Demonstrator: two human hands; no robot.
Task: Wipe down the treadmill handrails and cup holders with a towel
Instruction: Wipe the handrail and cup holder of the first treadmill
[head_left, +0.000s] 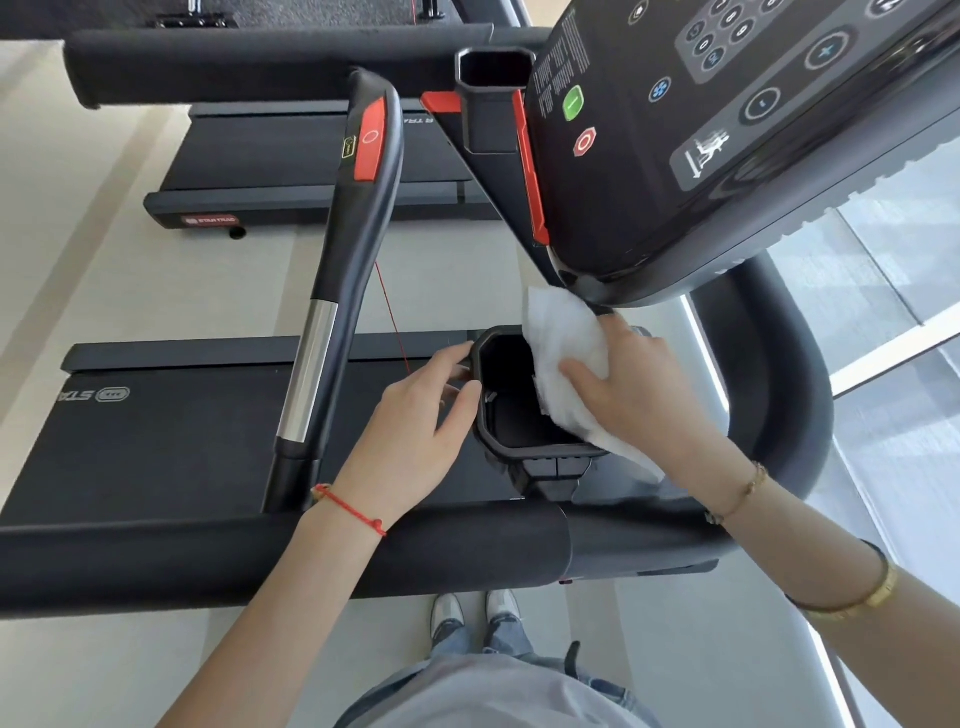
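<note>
Right hand (631, 384) pinches the towel (563, 358) over the cup holder (480, 415), left hand (421, 415) gripping its rim; next, swab inside

Left hand (421, 415) loosely curled, right hand (631, 387) seemingly gripping, fingers bent.

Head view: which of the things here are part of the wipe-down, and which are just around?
In the job:
white towel, pinched by the right hand
near cup holder, its rim gripped by the left hand
far cup holder
centre handlebar
padded front handrail

Just around:
console panel
running belt
neighbouring treadmill
</note>
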